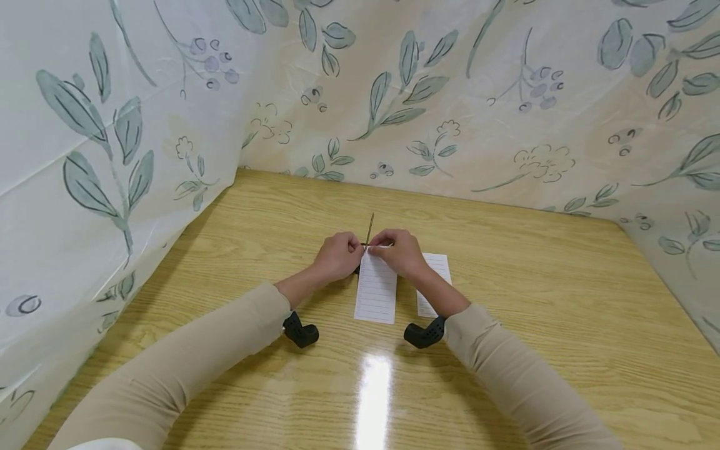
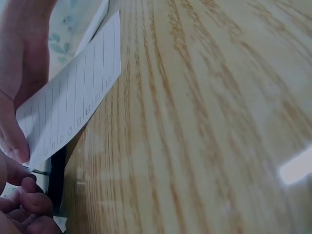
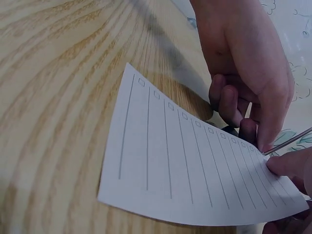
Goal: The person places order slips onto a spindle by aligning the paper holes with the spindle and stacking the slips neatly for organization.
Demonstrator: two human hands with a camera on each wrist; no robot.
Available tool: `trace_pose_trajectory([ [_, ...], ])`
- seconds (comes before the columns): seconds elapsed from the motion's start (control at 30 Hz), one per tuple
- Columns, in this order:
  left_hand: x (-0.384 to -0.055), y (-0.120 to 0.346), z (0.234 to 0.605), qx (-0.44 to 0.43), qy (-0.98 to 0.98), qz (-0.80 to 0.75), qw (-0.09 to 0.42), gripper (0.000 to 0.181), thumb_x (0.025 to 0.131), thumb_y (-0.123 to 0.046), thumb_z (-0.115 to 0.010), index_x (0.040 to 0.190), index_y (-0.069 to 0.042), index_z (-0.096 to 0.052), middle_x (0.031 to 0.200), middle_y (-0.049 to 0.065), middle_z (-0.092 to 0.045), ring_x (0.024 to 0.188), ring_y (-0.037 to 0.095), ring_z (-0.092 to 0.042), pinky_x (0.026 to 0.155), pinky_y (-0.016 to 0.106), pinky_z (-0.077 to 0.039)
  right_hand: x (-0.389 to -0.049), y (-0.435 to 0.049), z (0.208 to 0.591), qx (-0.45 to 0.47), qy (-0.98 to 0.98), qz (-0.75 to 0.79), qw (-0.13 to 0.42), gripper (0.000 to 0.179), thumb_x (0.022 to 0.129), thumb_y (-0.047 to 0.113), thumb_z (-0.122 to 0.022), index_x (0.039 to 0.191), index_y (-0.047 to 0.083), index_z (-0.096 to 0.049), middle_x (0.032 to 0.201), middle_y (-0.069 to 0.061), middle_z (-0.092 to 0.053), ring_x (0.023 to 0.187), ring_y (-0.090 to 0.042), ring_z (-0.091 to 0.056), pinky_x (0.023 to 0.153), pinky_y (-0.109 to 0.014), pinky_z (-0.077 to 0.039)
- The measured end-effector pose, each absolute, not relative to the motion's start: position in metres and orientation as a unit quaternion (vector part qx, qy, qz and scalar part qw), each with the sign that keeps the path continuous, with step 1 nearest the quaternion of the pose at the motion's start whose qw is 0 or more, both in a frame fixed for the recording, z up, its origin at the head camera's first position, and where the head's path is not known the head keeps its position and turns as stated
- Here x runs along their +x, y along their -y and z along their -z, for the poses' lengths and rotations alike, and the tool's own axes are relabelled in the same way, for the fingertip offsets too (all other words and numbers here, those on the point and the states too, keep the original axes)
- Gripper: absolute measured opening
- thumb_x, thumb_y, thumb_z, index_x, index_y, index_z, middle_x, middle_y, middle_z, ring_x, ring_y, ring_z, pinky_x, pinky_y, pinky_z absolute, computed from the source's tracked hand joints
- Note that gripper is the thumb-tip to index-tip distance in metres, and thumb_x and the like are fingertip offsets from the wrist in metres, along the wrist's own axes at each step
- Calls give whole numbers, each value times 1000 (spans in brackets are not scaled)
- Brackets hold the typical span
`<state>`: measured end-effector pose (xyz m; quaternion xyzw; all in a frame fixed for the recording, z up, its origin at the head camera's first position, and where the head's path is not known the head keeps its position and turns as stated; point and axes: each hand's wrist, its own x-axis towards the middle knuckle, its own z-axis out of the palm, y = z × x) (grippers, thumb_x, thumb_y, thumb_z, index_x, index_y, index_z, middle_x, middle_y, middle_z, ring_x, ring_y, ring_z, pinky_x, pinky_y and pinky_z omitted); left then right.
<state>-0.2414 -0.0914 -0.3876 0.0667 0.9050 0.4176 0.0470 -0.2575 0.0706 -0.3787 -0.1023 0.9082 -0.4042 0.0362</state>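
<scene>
Toward the far edge of the bench [image 1: 534,269], left hand [image 1: 340,256] and right hand [image 1: 400,251] are pinching a lined card [image 1: 375,292].
Its long axis is running from them toward the near edge.

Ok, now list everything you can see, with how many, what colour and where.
Held lined sheet: 1, white, at both hands' fingertips
Other lined sheet: 1, white, on the table, partly behind the right forearm
Thin rod: 1, dark grey, angling out beyond the fingertips
Dark item: 1, black, by the left hand, mostly hidden
Table: 1, yellowish wood grain, beneath everything
Printed cloth: count unclear, pale with leaves and berries, around the table
Wrist devices: 2, black, one per wrist
Sleeves: 2, beige, on both arms
Left hand: 1, bare, at the held lined sheet's top corner
Right hand: 1, bare, pinching its top edge
</scene>
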Motion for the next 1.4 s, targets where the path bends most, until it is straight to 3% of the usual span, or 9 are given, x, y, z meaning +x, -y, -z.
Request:
trace_pose_trajectory([
  [0.83, -241, 95, 389, 78, -904, -418, 35, 8, 91, -14, -63, 90, -7, -60, 72, 3, -59, 62, 13, -51, 57, 22, -39, -254, -68, 385, -106, -922, 371, 31, 11, 88, 15, -71, 94, 7, -71, 95, -10, -69, 84, -22, -59, 64, -24, -44],
  [1.17, -235, 94, 386, 70, -901, -426, 38, 9, 91, -14, -62, 94, -6, -59, 77, 5, -59, 67, 15, -52, 60, 23, -40, -251, -77, 382, -99, -922, 374, 19, 24, 86, 19, -73, 107, 5, -69, 110, -13, -67, 102, -29, -64, 83, -40, -53],
  [1.4, -228, 96, 389, 68, -904, -421, 30, 12, 92, -20, -62, 91, -8, -60, 77, 3, -61, 68, 15, -55, 60, 23, -42, -246, -96, 377, -84, -927, 364, 23, 29, 88, 22, -71, 113, 8, -66, 115, -12, -64, 105, -29, -59, 86, -40, -52],
])
